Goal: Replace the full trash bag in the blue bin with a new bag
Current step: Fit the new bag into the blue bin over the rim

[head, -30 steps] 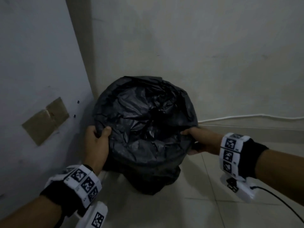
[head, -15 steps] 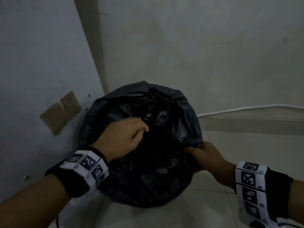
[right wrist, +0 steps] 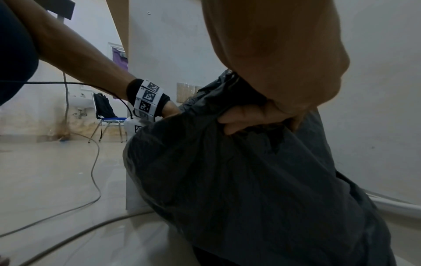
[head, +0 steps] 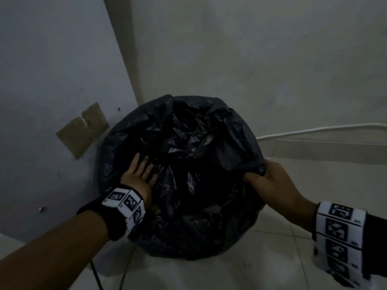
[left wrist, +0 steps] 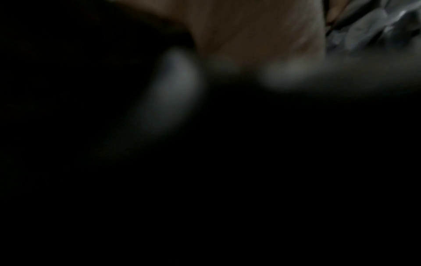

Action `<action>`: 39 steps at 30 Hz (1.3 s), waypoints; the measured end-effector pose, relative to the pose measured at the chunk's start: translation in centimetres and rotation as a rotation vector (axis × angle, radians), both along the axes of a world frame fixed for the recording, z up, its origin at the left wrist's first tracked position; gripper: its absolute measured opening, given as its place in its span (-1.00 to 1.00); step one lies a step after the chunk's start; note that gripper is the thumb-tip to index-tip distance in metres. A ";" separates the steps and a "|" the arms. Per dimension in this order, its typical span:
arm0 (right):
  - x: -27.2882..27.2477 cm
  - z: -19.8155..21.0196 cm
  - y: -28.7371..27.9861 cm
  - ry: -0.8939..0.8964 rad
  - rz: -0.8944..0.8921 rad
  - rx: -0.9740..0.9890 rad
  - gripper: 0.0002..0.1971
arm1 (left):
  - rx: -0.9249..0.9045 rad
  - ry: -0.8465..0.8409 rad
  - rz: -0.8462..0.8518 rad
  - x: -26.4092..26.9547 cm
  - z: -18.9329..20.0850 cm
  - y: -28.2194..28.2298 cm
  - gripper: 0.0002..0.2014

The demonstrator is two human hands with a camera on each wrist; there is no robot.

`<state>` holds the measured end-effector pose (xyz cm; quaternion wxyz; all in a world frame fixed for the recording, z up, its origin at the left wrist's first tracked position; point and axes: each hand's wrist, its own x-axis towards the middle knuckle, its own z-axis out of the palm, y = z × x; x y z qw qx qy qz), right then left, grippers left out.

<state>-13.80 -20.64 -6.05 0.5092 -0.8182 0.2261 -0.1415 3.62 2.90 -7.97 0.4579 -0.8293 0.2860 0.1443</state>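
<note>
Softly crumpled, the black plastic trash bag [head: 188, 168] looks slippery and limp (likely light). Right hand [head: 272, 181] pinches its rim, the best hold; left hand [head: 138, 176] presses flat inside.

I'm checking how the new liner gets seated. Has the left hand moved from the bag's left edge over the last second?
Yes. The left hand has left the edge and now presses flat inside the black bag, farther from the brown wall patch.
</note>
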 end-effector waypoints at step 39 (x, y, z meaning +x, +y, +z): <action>0.8 0.8 -3.7 -0.022 -0.087 0.028 -0.74 | -1.495 -0.311 -0.212 -1.7 4.8 3.2 -0.33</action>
